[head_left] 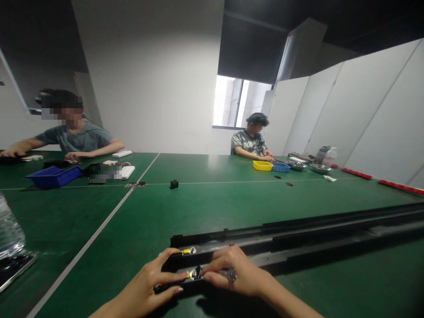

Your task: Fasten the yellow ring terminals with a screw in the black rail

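Observation:
Two long black rails (285, 259) lie side by side across the table in front of me. Near their left ends are a far yellow-sleeved ring terminal (189, 251) and a near yellow-sleeved ring terminal (192, 274), each beside a round metal fastener. My left hand (154, 276) grips the near rail's end between thumb and fingers, one fingertip against the near terminal and the index finger by the far one. My right hand (236, 269) is closed around a tool with a clear greyish handle (229, 274); a dark part shows at the near fastener, and the tool's exact kind is unclear.
A green table (205, 207) carries a small black block (174, 184), a blue bin (54, 176) and clear plastic packaging (9, 229) at left. Farther right are a yellow bin (263, 165) and metal bowls (297, 165). Two people sit across the table.

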Action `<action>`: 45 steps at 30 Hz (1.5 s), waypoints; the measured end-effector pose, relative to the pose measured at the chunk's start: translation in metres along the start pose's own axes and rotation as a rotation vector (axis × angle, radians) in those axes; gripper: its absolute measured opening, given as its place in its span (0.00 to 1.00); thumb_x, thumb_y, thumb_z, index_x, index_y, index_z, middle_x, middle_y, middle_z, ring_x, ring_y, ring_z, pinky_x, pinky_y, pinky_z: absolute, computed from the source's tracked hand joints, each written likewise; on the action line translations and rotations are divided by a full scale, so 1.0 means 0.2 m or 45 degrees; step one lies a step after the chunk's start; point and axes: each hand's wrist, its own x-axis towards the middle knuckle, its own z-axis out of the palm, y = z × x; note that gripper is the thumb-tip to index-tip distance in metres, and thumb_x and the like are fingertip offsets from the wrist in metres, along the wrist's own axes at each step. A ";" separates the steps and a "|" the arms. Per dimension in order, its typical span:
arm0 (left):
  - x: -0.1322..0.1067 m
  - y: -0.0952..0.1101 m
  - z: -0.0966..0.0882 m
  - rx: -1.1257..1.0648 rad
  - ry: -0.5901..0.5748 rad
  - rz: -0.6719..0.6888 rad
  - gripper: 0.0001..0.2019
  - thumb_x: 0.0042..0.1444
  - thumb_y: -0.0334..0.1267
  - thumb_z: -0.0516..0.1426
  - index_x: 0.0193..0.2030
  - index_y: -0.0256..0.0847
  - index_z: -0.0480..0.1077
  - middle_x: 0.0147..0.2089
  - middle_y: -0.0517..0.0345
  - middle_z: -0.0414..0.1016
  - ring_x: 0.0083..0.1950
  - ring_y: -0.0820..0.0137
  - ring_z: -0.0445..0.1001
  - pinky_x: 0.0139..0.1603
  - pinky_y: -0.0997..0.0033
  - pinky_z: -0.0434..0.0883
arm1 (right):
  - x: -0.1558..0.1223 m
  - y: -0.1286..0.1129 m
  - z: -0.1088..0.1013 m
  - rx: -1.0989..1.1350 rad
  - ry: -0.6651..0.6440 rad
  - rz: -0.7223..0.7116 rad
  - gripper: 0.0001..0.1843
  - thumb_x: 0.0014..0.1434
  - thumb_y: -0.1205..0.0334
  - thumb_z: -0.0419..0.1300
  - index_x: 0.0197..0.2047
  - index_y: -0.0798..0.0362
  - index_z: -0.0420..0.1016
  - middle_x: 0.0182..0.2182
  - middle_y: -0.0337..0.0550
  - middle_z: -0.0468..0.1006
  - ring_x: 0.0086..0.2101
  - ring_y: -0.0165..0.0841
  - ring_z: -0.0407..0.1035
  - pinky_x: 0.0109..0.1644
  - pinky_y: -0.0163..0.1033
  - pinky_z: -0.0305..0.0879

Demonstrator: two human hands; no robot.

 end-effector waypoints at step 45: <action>0.01 0.03 -0.02 -0.041 0.057 0.019 0.12 0.63 0.37 0.58 0.51 0.52 0.78 0.63 0.55 0.64 0.59 0.57 0.69 0.60 0.60 0.68 | 0.24 -0.10 -0.05 -0.027 -0.271 -0.005 0.20 0.62 0.48 0.60 0.37 0.58 0.84 0.23 0.43 0.79 0.21 0.25 0.66 0.27 0.30 0.53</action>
